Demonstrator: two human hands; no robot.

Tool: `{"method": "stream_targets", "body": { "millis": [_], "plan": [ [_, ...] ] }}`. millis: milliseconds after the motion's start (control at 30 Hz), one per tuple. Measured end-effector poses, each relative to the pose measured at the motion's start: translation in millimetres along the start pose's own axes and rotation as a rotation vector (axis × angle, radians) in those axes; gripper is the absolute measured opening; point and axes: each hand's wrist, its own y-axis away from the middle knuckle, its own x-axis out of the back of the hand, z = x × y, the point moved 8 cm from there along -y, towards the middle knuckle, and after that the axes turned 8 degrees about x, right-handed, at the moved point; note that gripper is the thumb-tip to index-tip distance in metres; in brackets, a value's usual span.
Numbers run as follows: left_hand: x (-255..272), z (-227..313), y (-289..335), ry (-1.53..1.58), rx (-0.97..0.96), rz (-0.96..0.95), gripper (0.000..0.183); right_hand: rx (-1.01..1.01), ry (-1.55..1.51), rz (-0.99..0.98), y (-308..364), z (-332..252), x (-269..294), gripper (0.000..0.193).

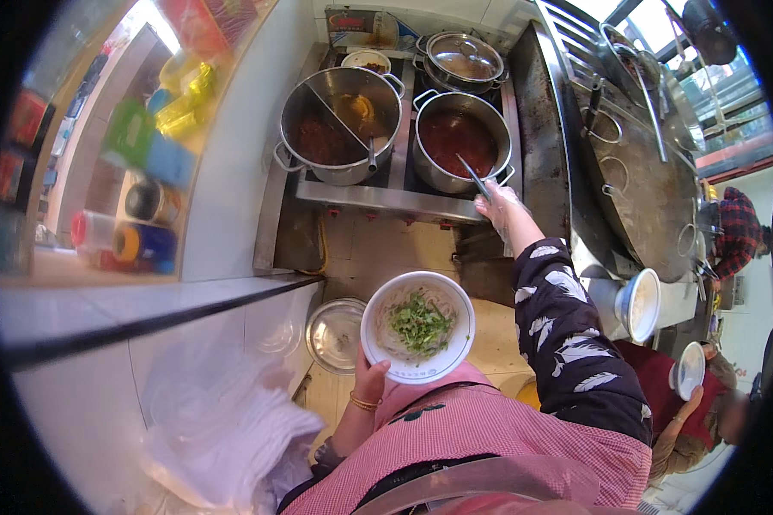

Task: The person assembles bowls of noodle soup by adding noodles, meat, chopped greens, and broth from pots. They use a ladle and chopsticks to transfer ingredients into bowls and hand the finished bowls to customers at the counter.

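Observation:
My left hand (369, 384) grips the near left rim of a white bowl (423, 372) in front of my apron. Pale noodles lie in it, topped with chopped greens (421, 322). In a clear plastic glove, my right hand (502, 209) is closed around the handle of a ladle (471, 174). The ladle's head is hidden under the red broth (457, 137) of a two-handled steel pot (436, 174) on the stove, ahead and to the right of the bowl.
A divided pot (343, 173) with another long handle stands left of the red broth; a lidded pot (464, 58) stands behind. A metal lid (333, 336) sits low beside the bowl. Plastic bags (232, 442) hang at left. At right, a person holds a bowl (687, 371).

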Motion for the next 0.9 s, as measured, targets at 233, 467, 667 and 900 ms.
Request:
{"method": "stream_targets", "body": {
  "millis": [233, 467, 667, 900],
  "plan": [
    [-12.7, 10.2, 25.8, 0.104, 0.134, 0.2, 0.078, -0.215, -0.094, -0.197, -16.0, 24.3, -0.3, 0.021],
    [-66.5, 22.9, 38.1, 0.233, 0.151, 0.309, 0.075, 0.421, 1.001, -0.022, 57.2, -35.7, 52.7, 0.02],
    [-95.6, 56.5, -31.3, 0.195, 0.12, 0.206, 0.07, 0.562, 1.042, 0.082, 71.2, -37.7, 83.2, 0.023],
    [-104.5, 79.0, -106.0, 0.116, 0.136, 0.09, 0.071, -0.108, 0.113, -0.137, 60.7, 41.4, 75.4, 0.013]
  ]
}}
